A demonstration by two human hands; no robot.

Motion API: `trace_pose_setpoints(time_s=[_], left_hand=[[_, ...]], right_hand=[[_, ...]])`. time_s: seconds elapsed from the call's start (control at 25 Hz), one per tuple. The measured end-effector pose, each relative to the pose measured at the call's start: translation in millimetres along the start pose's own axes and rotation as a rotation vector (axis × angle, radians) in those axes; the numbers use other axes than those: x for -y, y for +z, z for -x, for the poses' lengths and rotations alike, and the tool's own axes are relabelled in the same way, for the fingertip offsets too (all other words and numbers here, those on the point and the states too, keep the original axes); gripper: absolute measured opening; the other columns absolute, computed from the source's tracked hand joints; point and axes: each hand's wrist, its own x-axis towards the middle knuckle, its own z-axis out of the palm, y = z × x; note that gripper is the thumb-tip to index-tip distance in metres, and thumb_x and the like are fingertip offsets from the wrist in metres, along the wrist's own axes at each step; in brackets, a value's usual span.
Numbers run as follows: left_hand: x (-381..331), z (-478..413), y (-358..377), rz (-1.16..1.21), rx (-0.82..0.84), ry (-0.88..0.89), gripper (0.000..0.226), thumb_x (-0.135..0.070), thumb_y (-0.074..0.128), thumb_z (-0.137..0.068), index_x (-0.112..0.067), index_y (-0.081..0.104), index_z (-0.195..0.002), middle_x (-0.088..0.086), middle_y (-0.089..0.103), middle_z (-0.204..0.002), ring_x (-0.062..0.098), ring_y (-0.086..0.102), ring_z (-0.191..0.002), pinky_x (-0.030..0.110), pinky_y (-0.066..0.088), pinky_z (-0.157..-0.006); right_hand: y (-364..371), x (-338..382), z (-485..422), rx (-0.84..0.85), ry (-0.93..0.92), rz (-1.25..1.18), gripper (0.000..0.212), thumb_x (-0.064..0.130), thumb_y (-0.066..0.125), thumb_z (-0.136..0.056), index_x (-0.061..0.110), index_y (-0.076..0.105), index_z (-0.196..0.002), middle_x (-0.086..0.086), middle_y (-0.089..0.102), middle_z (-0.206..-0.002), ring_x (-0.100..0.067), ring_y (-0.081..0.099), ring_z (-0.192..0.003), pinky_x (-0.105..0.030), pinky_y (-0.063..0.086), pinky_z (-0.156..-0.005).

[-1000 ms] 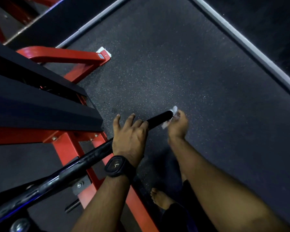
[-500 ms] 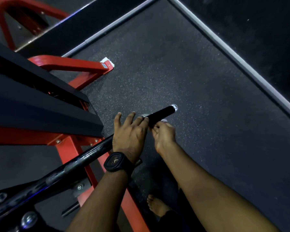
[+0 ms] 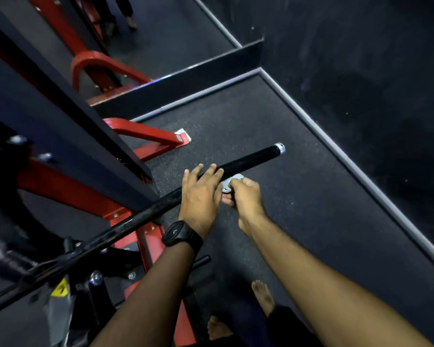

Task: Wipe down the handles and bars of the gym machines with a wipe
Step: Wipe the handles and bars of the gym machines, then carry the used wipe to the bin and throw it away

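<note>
Item 1. Bar (image 3: 251,160): black, grip-covered toward its free end, finished with a silver end cap (image 3: 281,148). It runs from the machine at lower left up toward the right, above the floor (image 3: 298,216).

Item 2. Wipe (image 3: 230,181): small, pale, bunched. It sits just beside the bar's near side, at the point where the two hands meet, pinched in the right hand's fingertips. Whether it actually touches the bar cannot be told.

Item 3. Left hand (image 3: 201,196): laid across the bar, fingers fairly straight and reaching over its far side; thumb hidden. A black watch (image 3: 182,234) is on the wrist.

Item 4. Right hand (image 3: 247,196): fingers curled, gripping the wipe, just right of the left hand and touching it at the fingertips.

Item 5. Machine frame (image 3: 145,135): red steel, with dark panels above it; one red foot rests on the floor near the bar. A yellow warning label (image 3: 60,288) shows at lower left.

Item 6. Floor: dark speckled rubber, bordered by a grey edging strip (image 3: 318,131).

Item 7. Bare feet (image 3: 262,295): two, on the floor below the forearms.
</note>
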Motion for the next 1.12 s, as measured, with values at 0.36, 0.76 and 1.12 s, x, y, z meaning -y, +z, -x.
trace_pose_setpoints(time_s=[0.36, 0.76, 1.12], left_hand=[[-12.4, 92.8, -142.1, -0.152, -0.234, -0.448, 0.029, -0.029, 0.062, -0.089, -0.02, 0.07, -0.116, 0.004, 0.072, -0.108, 0.029, 0.06, -0.109, 0.049, 0.038, -0.104], [-110.4, 322.3, -227.9, -0.333, -0.277, -0.966, 0.033, -0.038, 0.054, -0.094, -0.028, 0.065, -0.123, -0.002, 0.068, -0.122, 0.025, 0.057, -0.117, 0.038, 0.041, -0.101], [-291.5, 631.6, -283.9, -0.43, -0.471, -1.517, 0.035, -0.039, 0.05, -0.096, -0.029, 0.061, -0.127, -0.005, 0.07, -0.115, 0.02, 0.057, -0.116, 0.033, 0.041, -0.097]], right_hand=[[29.6, 58.6, 89.2, 0.34, -0.294, 0.521, 0.016, 0.034, 0.046, -0.065, 0.024, 0.059, -0.064, 0.003, 0.064, -0.061, -0.026, 0.066, -0.066, -0.038, 0.052, -0.063], [3.5, 15.4, 274.8, 0.971, -0.397, 0.858, 0.019, 0.009, 0.057, -0.079, 0.014, 0.057, -0.06, 0.004, 0.059, -0.051, -0.013, 0.055, -0.048, -0.027, 0.049, -0.051], [-84.2, -113.0, 570.2, 1.693, -0.352, 0.944, 0.017, 0.007, 0.049, -0.081, 0.015, 0.059, -0.07, 0.002, 0.06, -0.052, -0.017, 0.054, -0.047, -0.023, 0.041, -0.044]])
